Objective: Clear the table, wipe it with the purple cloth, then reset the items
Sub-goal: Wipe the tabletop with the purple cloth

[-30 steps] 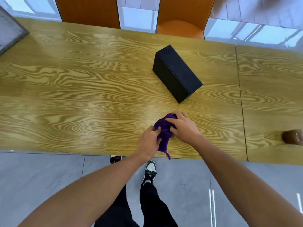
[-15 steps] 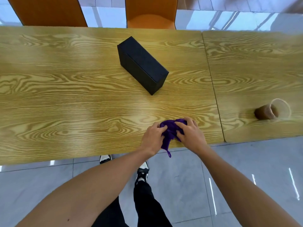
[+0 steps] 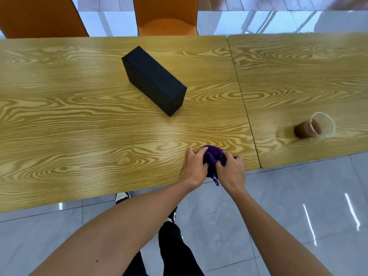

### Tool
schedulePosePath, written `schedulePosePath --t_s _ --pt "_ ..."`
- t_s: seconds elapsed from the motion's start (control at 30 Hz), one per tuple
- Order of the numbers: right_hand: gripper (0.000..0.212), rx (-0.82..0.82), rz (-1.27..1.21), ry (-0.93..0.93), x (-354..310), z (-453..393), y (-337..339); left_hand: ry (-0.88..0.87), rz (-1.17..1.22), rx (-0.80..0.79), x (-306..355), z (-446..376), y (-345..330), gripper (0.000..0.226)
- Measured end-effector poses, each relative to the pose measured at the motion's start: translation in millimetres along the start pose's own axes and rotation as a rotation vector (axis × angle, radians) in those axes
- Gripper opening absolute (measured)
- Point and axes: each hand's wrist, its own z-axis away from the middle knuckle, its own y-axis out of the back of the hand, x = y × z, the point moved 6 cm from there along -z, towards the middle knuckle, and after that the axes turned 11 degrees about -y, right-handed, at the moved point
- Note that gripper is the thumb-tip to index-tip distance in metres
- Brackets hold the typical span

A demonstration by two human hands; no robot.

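Note:
A bunched purple cloth lies at the near edge of the wooden table, with a loop of it hanging over the edge. My left hand grips its left side and my right hand grips its right side. A black rectangular box lies at an angle in the middle of the table, apart from both hands. On the adjoining table to the right stands a clear plastic cup with brown drink in it.
A seam splits the two tabletops. Two orange chairs stand along the far side. Glossy grey floor tiles lie below the near edge, where my shoes and black trousers show.
The view has swung to the right, bringing the cup fully into sight. Both hands stay on the purple cloth and have bunched it tighter near the table edge.

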Motion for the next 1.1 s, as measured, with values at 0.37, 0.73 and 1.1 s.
schedulePosePath --t_s 0.37,0.73,1.1 --pt "0.033 -0.03 0.058 0.126 -46.9 4.7 -22.9 0.022 -0.128 0.09 -27.4 -3.1 42.9 0.049" --pt "0.034 0.024 0.067 0.174 -68.9 -62.4 6.4 -0.07 -0.162 0.092 -2.3 -70.1 42.7 0.045" --pt "0.033 -0.044 0.184 0.227 -57.6 -62.8 16.0 -0.065 -0.188 0.055 9.4 -58.4 31.2 0.043"
